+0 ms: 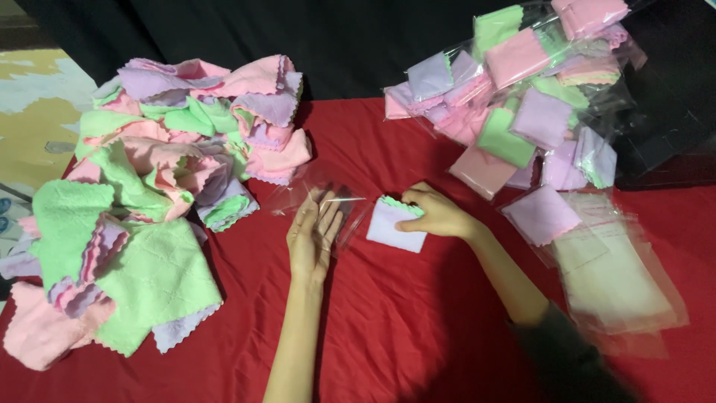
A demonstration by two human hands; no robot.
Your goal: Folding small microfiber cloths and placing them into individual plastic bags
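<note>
The right hand (pixel 436 213) grips a folded cloth (pixel 395 226), lilac with a green edge, fingers closed over its top. The left hand (pixel 313 233) lies open, flat on a clear bag (pixel 317 195) just left of that cloth.

I see a surface covered in red cloth (pixel 418 328). Lying on it: left, a loose heap of pink, green and lilac cloths (pixel 149 201); far right, a pile of bagged cloths (pixel 522 97); near right, a stack of clear bags (pixel 619 276); centre, one clear bag (pixel 328 195) and a folded lilac-and-green cloth (pixel 395 224).
</note>
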